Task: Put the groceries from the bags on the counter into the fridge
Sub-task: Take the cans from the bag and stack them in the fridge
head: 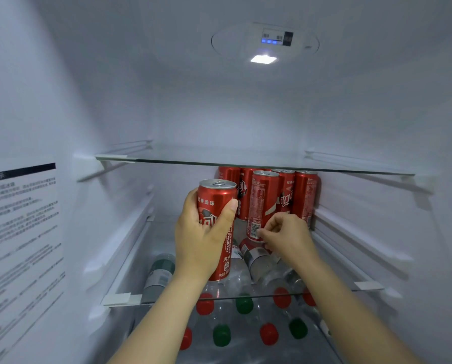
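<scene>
My left hand (pixel 202 239) grips a tall red cola can (pixel 215 206) upright, held above the middle glass shelf (pixel 120 298) inside the open fridge. Several more red cola cans (pixel 285 195) stand in a cluster at the back right of that shelf. One of them, the front can (pixel 261 203), stands nearest. My right hand (pixel 289 236) is beside its lower part, fingertips pinched together at its label and touching or nearly touching it. I cannot tell if the fingers hold the can.
An upper glass shelf (pixel 246 160) lies just above the cans. Below the middle shelf lie several clear bottles with red caps (pixel 269 333) and green caps (pixel 221 335). A printed label (pixel 20 232) covers the left wall. A ceiling light (pixel 263 59) glows.
</scene>
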Demonstrator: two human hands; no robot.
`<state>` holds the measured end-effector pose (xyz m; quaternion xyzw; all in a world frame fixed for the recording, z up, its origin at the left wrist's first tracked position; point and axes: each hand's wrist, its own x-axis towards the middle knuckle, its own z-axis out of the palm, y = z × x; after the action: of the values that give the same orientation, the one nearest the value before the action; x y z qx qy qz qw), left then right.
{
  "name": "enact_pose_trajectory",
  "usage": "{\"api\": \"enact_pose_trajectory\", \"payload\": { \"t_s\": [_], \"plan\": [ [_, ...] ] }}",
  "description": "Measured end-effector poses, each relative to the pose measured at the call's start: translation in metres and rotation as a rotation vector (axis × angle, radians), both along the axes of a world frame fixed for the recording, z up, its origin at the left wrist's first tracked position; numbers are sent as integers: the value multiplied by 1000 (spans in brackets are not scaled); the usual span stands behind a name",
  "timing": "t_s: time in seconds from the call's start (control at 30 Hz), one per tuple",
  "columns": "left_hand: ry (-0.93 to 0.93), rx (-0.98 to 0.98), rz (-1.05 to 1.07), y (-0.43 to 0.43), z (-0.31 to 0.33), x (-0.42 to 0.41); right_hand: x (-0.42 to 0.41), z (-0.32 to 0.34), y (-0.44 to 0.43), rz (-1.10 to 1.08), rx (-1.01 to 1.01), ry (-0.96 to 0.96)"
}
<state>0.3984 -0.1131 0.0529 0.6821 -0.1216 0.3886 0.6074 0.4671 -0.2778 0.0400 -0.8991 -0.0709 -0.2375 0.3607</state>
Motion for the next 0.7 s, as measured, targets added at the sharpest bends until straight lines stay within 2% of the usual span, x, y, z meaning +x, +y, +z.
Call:
{"api": "enact_pose_trajectory", "payload": {
  "t_s": [0.07, 0.23, 0.33, 0.5, 0.7],
  "plan": [
    [-6, 1, -3, 1, 0, 0, 3, 5, 1, 62, -3, 40],
    [-20, -4, -10, 0, -1, 0, 4, 15, -2, 199, -280, 2],
    [-15, -5, -6, 0, -1, 0, 3, 13, -1, 299, -334, -18],
    [-9, -8, -7, 0, -1, 0, 15, 11, 2, 196, -376, -79],
    [-14, 2, -2, 1, -1, 1, 28, 16, 8, 132, -606, -54]
  ]
}}
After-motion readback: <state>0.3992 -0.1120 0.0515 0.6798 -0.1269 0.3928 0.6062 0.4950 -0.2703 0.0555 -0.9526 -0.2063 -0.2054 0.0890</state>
